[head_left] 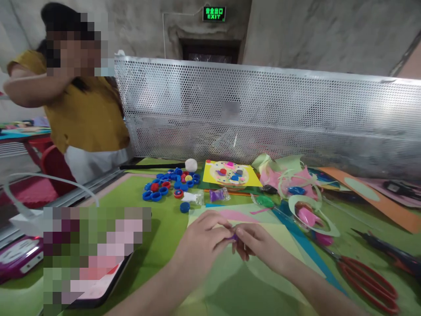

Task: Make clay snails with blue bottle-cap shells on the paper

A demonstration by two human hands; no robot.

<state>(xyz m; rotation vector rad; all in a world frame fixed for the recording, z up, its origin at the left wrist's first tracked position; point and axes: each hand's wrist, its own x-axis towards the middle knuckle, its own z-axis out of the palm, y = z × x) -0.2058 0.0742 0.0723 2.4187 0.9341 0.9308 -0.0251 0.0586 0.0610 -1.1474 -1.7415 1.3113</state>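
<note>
My left hand and my right hand meet over pale green paper. The fingertips of both pinch a small purple piece of modelling clay, mostly hidden by the fingers. Beyond them lie a purple clay packet, a white packet and a green one. A yellow card with coloured clay pieces stuck on it rests near the partition. To its left is a cluster of blue bottle caps, some holding coloured bits.
Red-handled scissors and a black tool lie at the right, near paper scraps. A phone-like device, partly pixelated, and a purple power strip occupy the left. A perforated metal partition closes the back; a person in a mustard top stands left.
</note>
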